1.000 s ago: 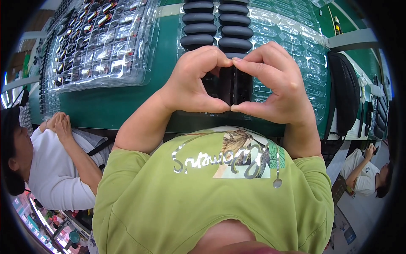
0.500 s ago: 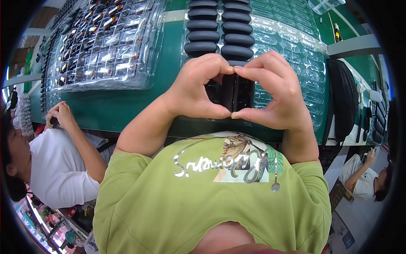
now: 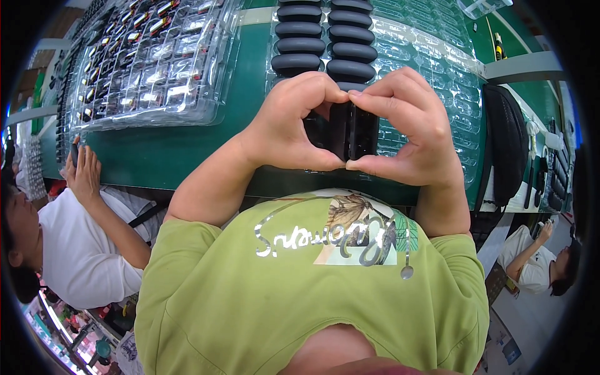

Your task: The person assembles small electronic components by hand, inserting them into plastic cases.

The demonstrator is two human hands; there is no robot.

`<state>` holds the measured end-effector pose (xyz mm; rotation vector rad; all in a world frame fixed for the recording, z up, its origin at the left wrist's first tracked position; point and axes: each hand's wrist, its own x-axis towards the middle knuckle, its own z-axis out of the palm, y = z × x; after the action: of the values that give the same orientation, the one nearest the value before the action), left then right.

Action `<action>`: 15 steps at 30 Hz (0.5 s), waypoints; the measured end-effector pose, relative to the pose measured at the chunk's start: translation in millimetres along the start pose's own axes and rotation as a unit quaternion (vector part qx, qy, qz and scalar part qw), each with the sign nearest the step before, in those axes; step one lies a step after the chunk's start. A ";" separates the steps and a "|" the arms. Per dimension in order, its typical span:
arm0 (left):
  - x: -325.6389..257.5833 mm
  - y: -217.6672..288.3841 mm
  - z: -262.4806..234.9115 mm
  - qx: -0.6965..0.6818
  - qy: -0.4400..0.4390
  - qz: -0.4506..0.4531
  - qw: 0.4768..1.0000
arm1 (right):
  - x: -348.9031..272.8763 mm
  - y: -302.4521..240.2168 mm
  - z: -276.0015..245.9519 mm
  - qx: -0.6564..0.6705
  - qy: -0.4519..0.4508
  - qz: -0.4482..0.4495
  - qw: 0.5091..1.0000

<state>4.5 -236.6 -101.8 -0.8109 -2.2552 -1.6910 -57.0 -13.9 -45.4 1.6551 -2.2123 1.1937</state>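
Observation:
Both my hands pinch a narrow black plastic part (image 3: 352,132) at the table's near edge, its dark edge turned up toward me. My left hand (image 3: 290,122) curves around its left side, index fingertip at the far end and thumb at the near end. From the right, my right hand (image 3: 409,128) meets it at the same two ends, so the fingertips nearly touch. Dark, glossy areas show inside the ring of fingers; their details are too dim to make out. Just beyond stand two columns of dark grey rounded pieces (image 3: 350,52) in a clear tray.
Stacked clear trays (image 3: 156,115) with small black, white and red parts lie at left. Clear moulded trays (image 3: 431,81) spread to the right, beside a black pouch (image 3: 505,147). A person (image 3: 81,244) in white works at left, another person (image 3: 531,259) at far right.
My hands and the black part have shifted very slightly away from me, keeping the same pinch. The co-worker at left has raised a hand holding a dark piece.

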 end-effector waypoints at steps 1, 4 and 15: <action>0.1 -1.2 1.1 -0.019 0.009 -0.004 1.000 | 0.4 -0.1 0.0 0.000 0.000 0.001 1.000; 0.7 1.3 5.3 -0.027 0.030 -0.012 0.999 | 1.4 0.4 0.0 -0.009 0.017 0.016 1.000; -3.2 -3.8 4.0 -0.055 0.029 -0.045 0.997 | 0.4 -5.4 -12.4 -0.026 0.040 0.022 0.999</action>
<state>5.7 -234.6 -107.6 -0.6831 -2.2075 -1.8665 -56.7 -6.6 -34.1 1.5209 -2.2226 1.1811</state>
